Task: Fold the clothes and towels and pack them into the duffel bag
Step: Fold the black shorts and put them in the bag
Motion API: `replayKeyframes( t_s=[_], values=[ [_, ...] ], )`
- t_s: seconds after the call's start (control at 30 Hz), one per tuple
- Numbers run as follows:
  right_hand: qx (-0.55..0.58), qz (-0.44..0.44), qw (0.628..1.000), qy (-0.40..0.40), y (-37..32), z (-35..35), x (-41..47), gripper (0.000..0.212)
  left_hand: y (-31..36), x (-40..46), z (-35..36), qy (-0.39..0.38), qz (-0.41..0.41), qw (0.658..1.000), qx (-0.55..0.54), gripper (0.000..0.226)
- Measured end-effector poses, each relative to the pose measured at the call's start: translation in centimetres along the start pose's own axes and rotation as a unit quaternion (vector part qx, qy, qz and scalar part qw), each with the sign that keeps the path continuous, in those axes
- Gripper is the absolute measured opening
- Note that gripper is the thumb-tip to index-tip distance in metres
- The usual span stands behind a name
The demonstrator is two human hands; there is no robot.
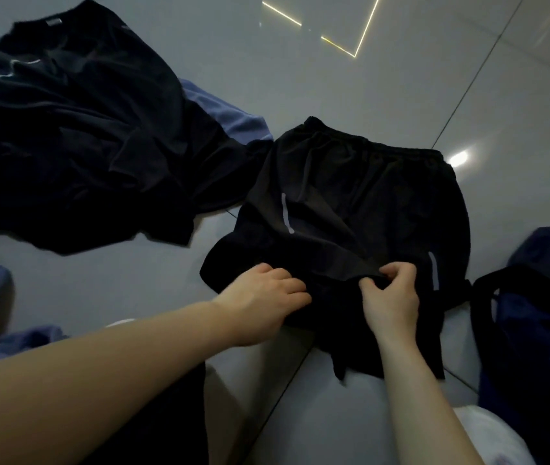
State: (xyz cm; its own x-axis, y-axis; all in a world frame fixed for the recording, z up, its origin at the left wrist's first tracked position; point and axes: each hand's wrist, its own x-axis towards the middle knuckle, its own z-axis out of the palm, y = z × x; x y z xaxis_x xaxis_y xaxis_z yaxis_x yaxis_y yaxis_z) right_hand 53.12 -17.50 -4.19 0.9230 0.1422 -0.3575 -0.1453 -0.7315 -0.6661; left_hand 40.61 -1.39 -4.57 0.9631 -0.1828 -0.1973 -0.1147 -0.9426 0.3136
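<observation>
Black fabric of the shorts (344,209) lies spread on the glossy grey tiled floor (384,78) near the middle, waistband at the far edge. At the near hem, the left hand (263,302) curls its fingers (295,286) into the cloth, and just beside it the right hand (391,297) pinches a fold between thumb and fingers. At right, touching the shorts, sits the dark blue duffel bag (542,323) with a black strap. Farther left, a black shirt (75,129) lies crumpled over a blue towel (233,115).
</observation>
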Motion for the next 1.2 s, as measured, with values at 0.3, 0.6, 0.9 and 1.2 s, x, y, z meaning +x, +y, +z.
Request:
replayKeyframes(
  t_s=[0.3,0.6,0.9,1.2],
  values=[
    [-0.039,-0.095,0.992,-0.07,2.1,-0.8,1.3,0.039,2.8,3.7,0.9,-0.009,-0.397,0.83,-0.391,0.024],
    [0.019,-0.089,0.984,-0.154,4.9,-1.7,3.1,0.054,4.5,4.9,2.5,0.108,-0.527,0.703,-0.466,0.036],
    [-0.254,-0.171,0.949,-0.07,8.0,0.9,2.8,0.069,5.2,6.9,2.8,0.088,-0.536,0.653,-0.528,0.005],
    [-0.314,-0.139,0.938,-0.042,7.9,2.0,2.9,0.065,3.4,3.0,2.0,0.161,-0.553,0.561,-0.595,0.004]
  ],
)
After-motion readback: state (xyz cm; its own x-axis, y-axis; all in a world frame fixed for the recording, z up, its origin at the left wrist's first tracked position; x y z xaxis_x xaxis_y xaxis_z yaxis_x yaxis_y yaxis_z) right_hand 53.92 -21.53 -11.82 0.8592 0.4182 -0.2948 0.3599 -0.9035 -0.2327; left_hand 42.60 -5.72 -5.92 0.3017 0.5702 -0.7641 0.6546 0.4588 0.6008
